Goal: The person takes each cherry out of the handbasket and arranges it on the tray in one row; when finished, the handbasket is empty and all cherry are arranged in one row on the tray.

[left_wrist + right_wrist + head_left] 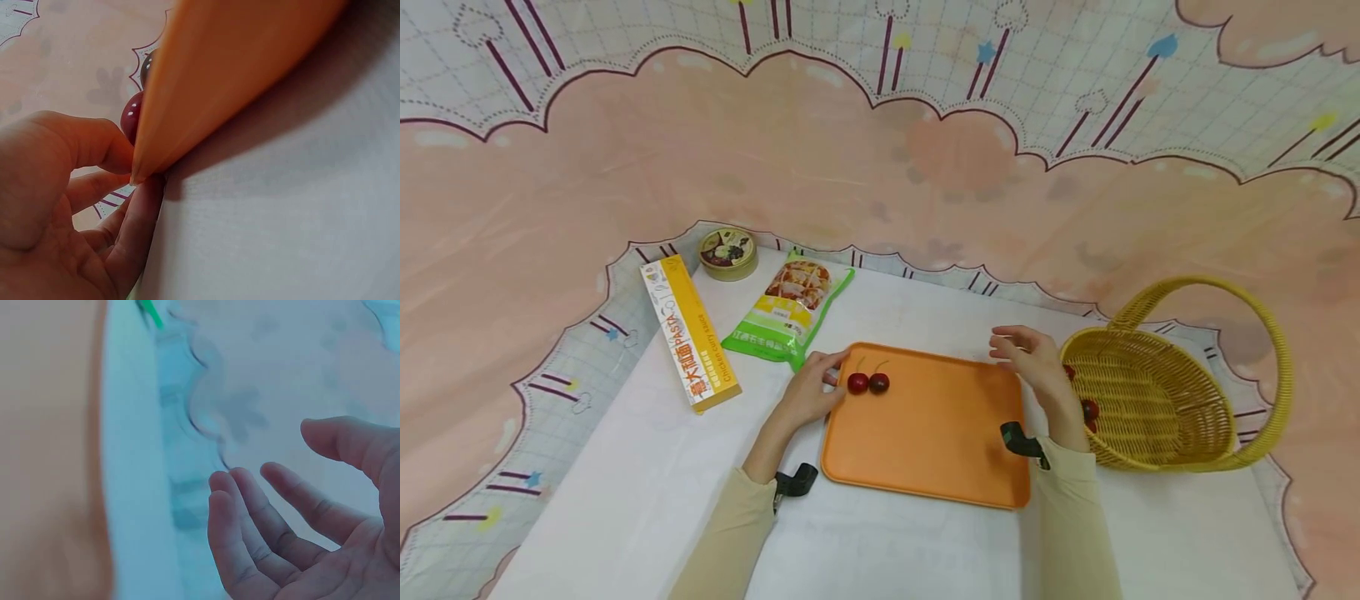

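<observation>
White tabletop (pixel 865 550) spans the lower frame; just below centre an orange tray (pixel 936 442) bears two cherries (pixel 857 383) near its upper left corner; the left hand (pixel 808 390) pinches the tray's left edge; the right hand (pixel 1036 358), released, hovers by its upper right corner, near a wicker basket (pixel 1138 408)

Tabletop set (pixel 880 546) with printed backdrop (pixel 820 167)

"PASTA" and "Chicken curry sauce" on the yellow box (pixel 691 333), unclear Chinese characters on the green packet (pixel 792 304).
</observation>
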Tool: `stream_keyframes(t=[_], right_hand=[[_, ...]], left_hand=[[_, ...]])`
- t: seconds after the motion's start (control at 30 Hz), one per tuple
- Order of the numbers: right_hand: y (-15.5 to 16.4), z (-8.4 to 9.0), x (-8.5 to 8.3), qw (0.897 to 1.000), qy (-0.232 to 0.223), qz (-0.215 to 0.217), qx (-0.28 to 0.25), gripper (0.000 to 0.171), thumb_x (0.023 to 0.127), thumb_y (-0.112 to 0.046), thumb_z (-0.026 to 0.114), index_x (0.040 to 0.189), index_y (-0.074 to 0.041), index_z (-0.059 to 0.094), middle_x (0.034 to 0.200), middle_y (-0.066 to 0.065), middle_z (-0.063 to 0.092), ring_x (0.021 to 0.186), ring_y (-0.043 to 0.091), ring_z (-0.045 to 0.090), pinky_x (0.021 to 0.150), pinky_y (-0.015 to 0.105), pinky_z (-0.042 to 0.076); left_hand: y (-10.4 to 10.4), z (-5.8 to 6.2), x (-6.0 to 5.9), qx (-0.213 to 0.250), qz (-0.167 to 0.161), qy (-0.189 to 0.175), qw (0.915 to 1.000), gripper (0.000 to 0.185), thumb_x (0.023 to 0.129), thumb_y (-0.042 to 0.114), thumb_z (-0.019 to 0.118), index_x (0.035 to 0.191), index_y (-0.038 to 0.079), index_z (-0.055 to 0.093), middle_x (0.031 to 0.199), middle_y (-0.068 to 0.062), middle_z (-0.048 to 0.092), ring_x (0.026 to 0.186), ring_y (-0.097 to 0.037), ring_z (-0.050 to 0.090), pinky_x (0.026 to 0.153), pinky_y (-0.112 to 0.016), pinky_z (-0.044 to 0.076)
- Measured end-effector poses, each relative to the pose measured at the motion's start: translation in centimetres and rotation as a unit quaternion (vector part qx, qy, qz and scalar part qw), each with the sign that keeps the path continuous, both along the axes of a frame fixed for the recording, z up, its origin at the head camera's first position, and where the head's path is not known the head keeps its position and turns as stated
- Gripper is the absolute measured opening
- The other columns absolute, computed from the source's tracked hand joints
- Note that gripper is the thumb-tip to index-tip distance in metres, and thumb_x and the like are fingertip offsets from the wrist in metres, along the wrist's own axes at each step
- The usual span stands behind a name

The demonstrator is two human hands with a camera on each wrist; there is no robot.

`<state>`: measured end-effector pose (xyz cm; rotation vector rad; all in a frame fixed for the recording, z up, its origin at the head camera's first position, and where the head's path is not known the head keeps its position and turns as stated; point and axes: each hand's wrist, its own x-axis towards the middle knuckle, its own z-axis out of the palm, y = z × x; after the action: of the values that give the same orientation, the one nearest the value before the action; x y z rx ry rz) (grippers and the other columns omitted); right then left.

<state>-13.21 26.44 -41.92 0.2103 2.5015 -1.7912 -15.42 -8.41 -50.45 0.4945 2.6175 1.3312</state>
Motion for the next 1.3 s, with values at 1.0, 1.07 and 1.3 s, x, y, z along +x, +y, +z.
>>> stream_keyframes(t=[1.0, 1.07, 1.3], right_hand=[[14.7, -0.3, 0.4, 0.976, -0.176, 0.096, 0.086, 0.044, 0.098, -0.011, 0.057, 0.131, 0.017, 0.052, 0.11, 0.009, 0.07, 0.092, 0.009, 0.066, 0.083, 0.033, 0.054], [14.7, -0.5, 0.3, 0.972, -0.189, 0.11, 0.089, 0.044, 0.097, -0.01, 0.058, 0.131, 0.017, 0.052, 0.11, 0.01, 0.07, 0.092, 0.01, 0.066, 0.082, 0.033, 0.054], [14.8, -1.1, 0.1, 0.962, -0.212, 0.156, 0.068, 0.047, 0.096, -0.006, 0.058, 0.133, 0.021, 0.045, 0.11, 0.007, 0.07, 0.093, 0.009, 0.066, 0.084, 0.032, 0.054]], left_hand=[[-0.1, 0.0, 0.1, 0.006, 0.007, -0.014, 0.9999, 0.061, 0.083, 0.004, 0.067, 0.142, 0.005, 0.052, 0.119, -0.014, 0.053, 0.09, -0.021, 0.059, 0.079, -0.035, 0.049], [-0.1, 0.0, 0.2, 0.007, 0.006, -0.013, 0.9999, 0.061, 0.083, 0.004, 0.067, 0.142, 0.005, 0.052, 0.119, -0.015, 0.053, 0.09, -0.021, 0.059, 0.079, -0.035, 0.049], [-0.1, 0.0, 0.2, 0.002, 0.006, -0.008, 0.9999, 0.062, 0.082, 0.004, 0.066, 0.143, 0.005, 0.052, 0.117, -0.014, 0.053, 0.088, -0.02, 0.058, 0.077, -0.033, 0.048]])
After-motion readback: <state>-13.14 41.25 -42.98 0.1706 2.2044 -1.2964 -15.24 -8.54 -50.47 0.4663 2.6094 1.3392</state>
